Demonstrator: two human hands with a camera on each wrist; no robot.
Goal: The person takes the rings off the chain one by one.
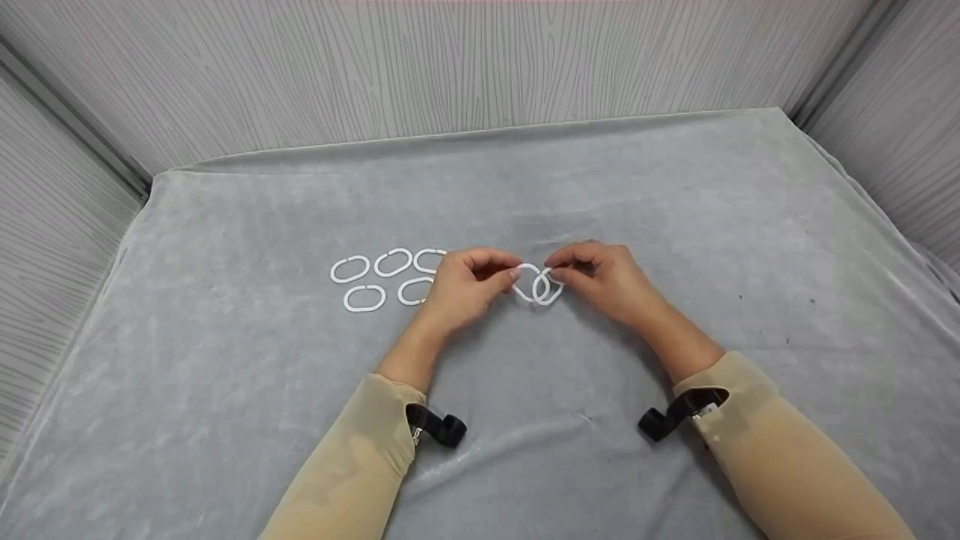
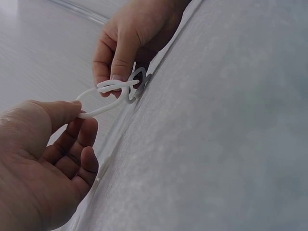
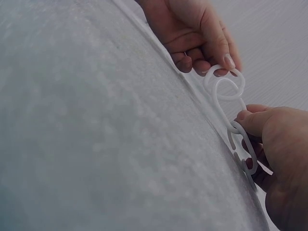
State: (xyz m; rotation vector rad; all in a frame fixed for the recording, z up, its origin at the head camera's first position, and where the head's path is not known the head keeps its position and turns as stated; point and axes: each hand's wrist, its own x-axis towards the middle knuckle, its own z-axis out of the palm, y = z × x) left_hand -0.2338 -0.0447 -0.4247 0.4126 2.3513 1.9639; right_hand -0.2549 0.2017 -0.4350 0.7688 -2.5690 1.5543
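Thumb and fingers of my left hand (image 1: 466,289) pinch a white oval link (image 1: 523,293). This link is threaded through a second white link (image 3: 217,107), which my right hand (image 1: 609,279) pinches between thumb and forefinger. Below that grip, in the right wrist view, a further link (image 3: 251,150) hangs from the second one, beside the right hand's fingers. It is part of the same short chain. How far each link's gap stands apart cannot be made out. Both hands are close together, low over the grey cloth.
Several loose white oval links (image 1: 364,310) lie on the grey cloth (image 1: 247,375) left of the left hand, which partly covers two of them. Black wrist mounts (image 1: 453,431) sit at both sleeves. Pale wood-grain panels (image 1: 450,67) stand behind and beside the table.
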